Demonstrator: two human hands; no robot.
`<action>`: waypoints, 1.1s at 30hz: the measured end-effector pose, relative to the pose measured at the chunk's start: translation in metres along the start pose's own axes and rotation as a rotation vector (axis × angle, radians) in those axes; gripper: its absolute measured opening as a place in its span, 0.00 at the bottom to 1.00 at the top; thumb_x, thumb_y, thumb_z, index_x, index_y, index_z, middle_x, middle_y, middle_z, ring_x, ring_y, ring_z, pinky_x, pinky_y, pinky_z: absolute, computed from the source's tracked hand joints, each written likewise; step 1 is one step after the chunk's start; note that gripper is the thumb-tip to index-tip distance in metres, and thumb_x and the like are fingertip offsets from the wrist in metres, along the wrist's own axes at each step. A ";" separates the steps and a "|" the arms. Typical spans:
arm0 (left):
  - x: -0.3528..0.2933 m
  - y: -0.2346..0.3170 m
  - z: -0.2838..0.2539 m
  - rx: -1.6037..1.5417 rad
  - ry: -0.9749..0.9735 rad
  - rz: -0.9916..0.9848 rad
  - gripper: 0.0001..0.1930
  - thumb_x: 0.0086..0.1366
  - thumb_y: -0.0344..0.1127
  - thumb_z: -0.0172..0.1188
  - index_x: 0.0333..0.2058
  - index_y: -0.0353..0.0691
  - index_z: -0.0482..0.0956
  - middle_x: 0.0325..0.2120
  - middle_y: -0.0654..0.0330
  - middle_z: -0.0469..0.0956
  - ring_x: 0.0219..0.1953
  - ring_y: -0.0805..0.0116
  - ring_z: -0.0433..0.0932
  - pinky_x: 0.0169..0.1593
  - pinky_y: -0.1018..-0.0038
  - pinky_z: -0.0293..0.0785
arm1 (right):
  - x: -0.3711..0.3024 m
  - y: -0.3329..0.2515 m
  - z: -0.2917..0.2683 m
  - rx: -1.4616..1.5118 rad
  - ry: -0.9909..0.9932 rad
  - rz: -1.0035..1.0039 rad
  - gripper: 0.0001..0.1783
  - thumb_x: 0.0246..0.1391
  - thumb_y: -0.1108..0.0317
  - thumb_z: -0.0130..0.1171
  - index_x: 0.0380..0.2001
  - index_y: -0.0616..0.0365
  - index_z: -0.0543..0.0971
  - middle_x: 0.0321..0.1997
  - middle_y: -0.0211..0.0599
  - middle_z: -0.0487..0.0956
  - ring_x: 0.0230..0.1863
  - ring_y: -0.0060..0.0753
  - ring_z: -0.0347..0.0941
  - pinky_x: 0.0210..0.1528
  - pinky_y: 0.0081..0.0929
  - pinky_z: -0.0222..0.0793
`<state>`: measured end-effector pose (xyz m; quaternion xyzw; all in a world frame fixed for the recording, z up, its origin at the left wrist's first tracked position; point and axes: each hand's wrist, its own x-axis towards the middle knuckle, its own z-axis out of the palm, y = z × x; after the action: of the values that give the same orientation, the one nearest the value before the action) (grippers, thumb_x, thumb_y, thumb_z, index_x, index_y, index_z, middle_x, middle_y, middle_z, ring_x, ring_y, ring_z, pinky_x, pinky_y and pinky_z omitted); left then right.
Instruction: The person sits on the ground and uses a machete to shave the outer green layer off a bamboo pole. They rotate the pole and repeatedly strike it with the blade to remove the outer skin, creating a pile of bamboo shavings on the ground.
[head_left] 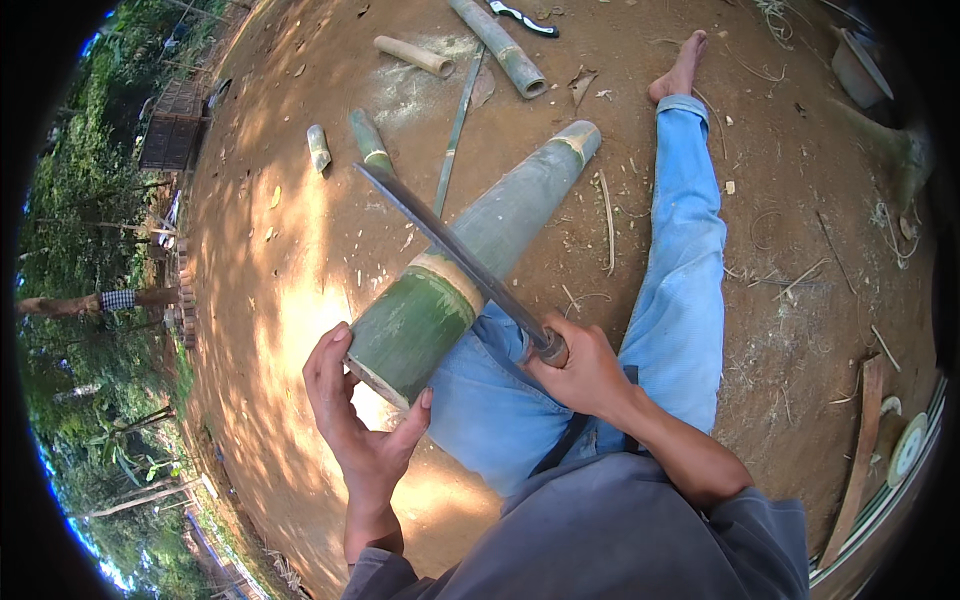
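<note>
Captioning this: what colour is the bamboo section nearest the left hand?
The bamboo section is mostly green; see head view.

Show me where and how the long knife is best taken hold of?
The long knife is probably best gripped by its handle, coming from the lower right, as the right hand does: that end lies nearest the person's body, while the blade slants away to the upper left.

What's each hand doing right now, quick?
Left hand: spread around the near end of the thick bamboo tube, holding it.
Right hand: closed, holding the long knife.
</note>
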<state>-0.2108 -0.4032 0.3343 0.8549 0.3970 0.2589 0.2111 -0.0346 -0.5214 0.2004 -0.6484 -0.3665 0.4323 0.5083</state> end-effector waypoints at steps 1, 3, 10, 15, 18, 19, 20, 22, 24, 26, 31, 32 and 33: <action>0.002 0.001 0.000 0.011 -0.020 0.044 0.44 0.44 0.34 0.77 0.62 0.42 0.67 0.58 0.48 0.66 0.60 0.53 0.68 0.55 0.59 0.74 | -0.003 -0.004 -0.004 -0.021 -0.015 0.011 0.15 0.45 0.69 0.69 0.36 0.62 0.77 0.22 0.54 0.79 0.29 0.58 0.79 0.30 0.45 0.73; -0.002 0.000 -0.002 0.050 -0.042 0.093 0.44 0.43 0.32 0.77 0.61 0.43 0.68 0.58 0.47 0.66 0.60 0.53 0.69 0.55 0.59 0.74 | -0.008 0.004 0.001 -0.042 0.031 -0.114 0.11 0.46 0.70 0.67 0.32 0.63 0.77 0.18 0.52 0.75 0.22 0.49 0.78 0.25 0.37 0.69; 0.004 -0.004 -0.005 0.116 -0.075 0.212 0.42 0.42 0.34 0.76 0.60 0.42 0.69 0.58 0.47 0.66 0.59 0.53 0.70 0.56 0.61 0.75 | -0.012 0.003 0.002 -0.043 0.019 -0.139 0.12 0.46 0.69 0.67 0.33 0.61 0.77 0.20 0.52 0.77 0.24 0.56 0.78 0.27 0.40 0.71; 0.013 0.000 -0.008 0.107 -0.084 0.260 0.41 0.40 0.33 0.77 0.57 0.43 0.72 0.59 0.46 0.67 0.59 0.50 0.71 0.57 0.58 0.73 | -0.005 -0.001 -0.001 0.000 0.033 0.017 0.11 0.48 0.70 0.66 0.34 0.61 0.78 0.19 0.50 0.77 0.24 0.53 0.79 0.26 0.39 0.70; 0.022 -0.006 -0.008 0.137 -0.115 0.360 0.39 0.40 0.31 0.76 0.55 0.44 0.73 0.59 0.46 0.67 0.59 0.48 0.72 0.57 0.57 0.74 | -0.018 0.001 -0.003 -0.035 0.042 -0.108 0.11 0.49 0.70 0.66 0.34 0.61 0.78 0.17 0.49 0.76 0.19 0.51 0.77 0.25 0.37 0.69; 0.024 -0.009 -0.007 0.150 -0.124 0.399 0.38 0.40 0.30 0.76 0.55 0.44 0.74 0.60 0.46 0.66 0.59 0.48 0.72 0.57 0.57 0.74 | -0.011 0.004 -0.001 -0.043 0.086 -0.064 0.11 0.48 0.70 0.66 0.35 0.61 0.78 0.17 0.49 0.76 0.19 0.52 0.77 0.25 0.37 0.69; 0.023 -0.010 -0.008 0.168 -0.126 0.402 0.38 0.40 0.30 0.76 0.55 0.44 0.74 0.60 0.46 0.66 0.58 0.48 0.72 0.57 0.57 0.75 | -0.002 0.004 0.003 -0.041 0.118 -0.032 0.11 0.48 0.70 0.66 0.35 0.61 0.78 0.16 0.49 0.76 0.19 0.52 0.77 0.25 0.37 0.69; 0.017 -0.013 -0.012 0.207 -0.129 0.405 0.37 0.41 0.28 0.75 0.54 0.44 0.74 0.60 0.46 0.66 0.58 0.48 0.73 0.57 0.57 0.75 | -0.004 -0.004 0.005 -0.012 0.023 0.065 0.12 0.48 0.70 0.66 0.35 0.62 0.77 0.18 0.50 0.77 0.23 0.54 0.79 0.26 0.37 0.70; 0.016 -0.015 -0.010 0.172 -0.146 0.394 0.37 0.42 0.29 0.75 0.54 0.45 0.73 0.61 0.45 0.66 0.59 0.49 0.73 0.57 0.57 0.76 | -0.020 -0.002 0.002 -0.034 -0.037 -0.081 0.12 0.48 0.70 0.66 0.35 0.62 0.77 0.20 0.50 0.77 0.25 0.54 0.80 0.27 0.38 0.70; 0.017 -0.013 -0.008 0.169 -0.134 0.426 0.37 0.43 0.28 0.75 0.55 0.45 0.73 0.61 0.44 0.65 0.58 0.49 0.73 0.56 0.58 0.76 | -0.010 -0.003 0.003 0.016 0.038 -0.015 0.13 0.47 0.69 0.66 0.36 0.62 0.77 0.20 0.50 0.78 0.26 0.54 0.80 0.27 0.40 0.70; 0.017 -0.011 -0.002 0.135 -0.110 0.395 0.37 0.47 0.30 0.74 0.58 0.47 0.70 0.62 0.43 0.64 0.58 0.49 0.73 0.55 0.61 0.76 | -0.017 0.000 0.008 0.036 0.021 -0.081 0.15 0.47 0.69 0.67 0.37 0.62 0.76 0.21 0.51 0.78 0.27 0.56 0.79 0.28 0.41 0.70; 0.012 -0.014 -0.002 0.144 -0.109 0.392 0.37 0.48 0.31 0.74 0.59 0.47 0.70 0.62 0.43 0.64 0.59 0.49 0.73 0.56 0.61 0.75 | -0.017 0.003 0.008 0.013 0.021 -0.093 0.15 0.47 0.69 0.67 0.37 0.62 0.76 0.21 0.52 0.78 0.27 0.57 0.79 0.28 0.41 0.70; 0.007 -0.016 -0.002 0.153 -0.109 0.389 0.38 0.48 0.31 0.74 0.59 0.48 0.70 0.62 0.43 0.64 0.59 0.49 0.72 0.56 0.61 0.75 | -0.016 0.005 0.008 -0.010 0.022 -0.105 0.15 0.47 0.69 0.67 0.37 0.62 0.76 0.21 0.52 0.78 0.27 0.57 0.79 0.28 0.41 0.70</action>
<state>-0.2174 -0.3877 0.3287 0.9417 0.2310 0.2171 0.1128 -0.0477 -0.5342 0.1977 -0.6356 -0.3966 0.3961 0.5309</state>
